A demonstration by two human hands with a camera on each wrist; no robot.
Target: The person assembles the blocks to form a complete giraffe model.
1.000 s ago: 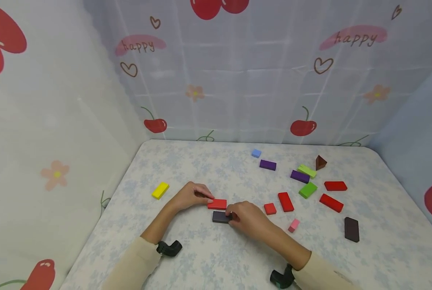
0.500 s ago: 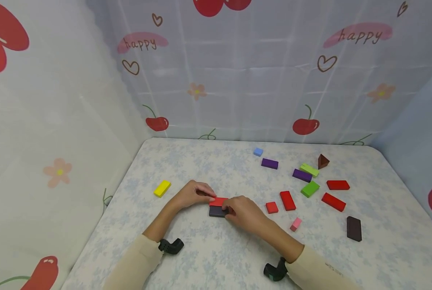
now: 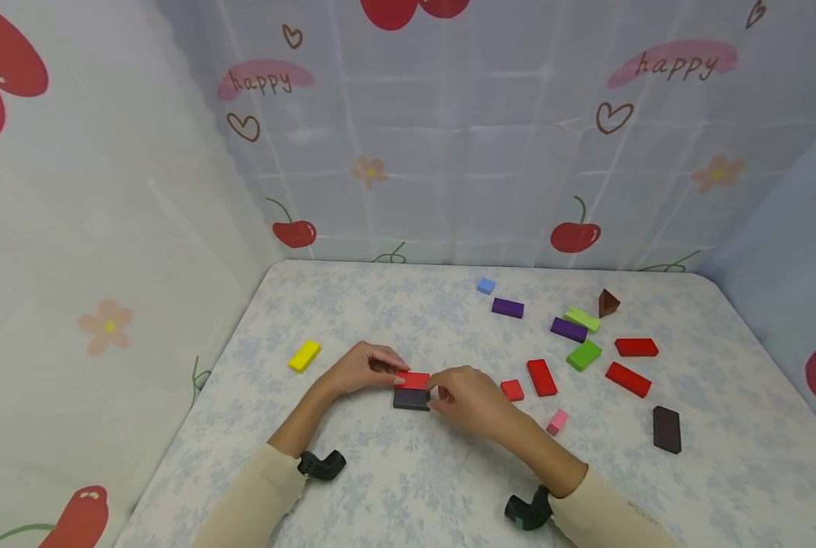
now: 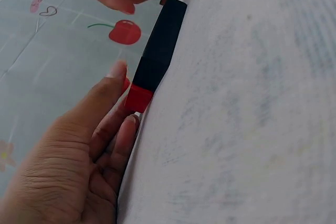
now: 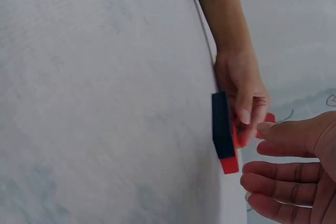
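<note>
A red rectangular block (image 3: 416,380) and a black rectangular block (image 3: 411,399) lie long side to long side on the table in the head view. My left hand (image 3: 360,369) pinches the red block at its left end, thumb and fingers around it. Near the right ends of both blocks is my right hand (image 3: 473,396), its fingers loosely bent and holding nothing. From the right wrist, those right-hand fingers (image 5: 283,182) look apart from the pair. The left wrist view has the black block (image 4: 160,40) nearer, hiding most of the red one.
To the left lies a yellow block (image 3: 304,356). Right of my right hand are a small red square (image 3: 512,390), a red block (image 3: 541,377) and a pink block (image 3: 556,422). Farther right are purple, green and red pieces, a brown triangular piece (image 3: 608,303) and a dark block (image 3: 667,429).
The black block has moved left and up against the red block, pushed by my right hand. That hand has since drawn slightly right, off the blocks. My left hand stays at the red block.
</note>
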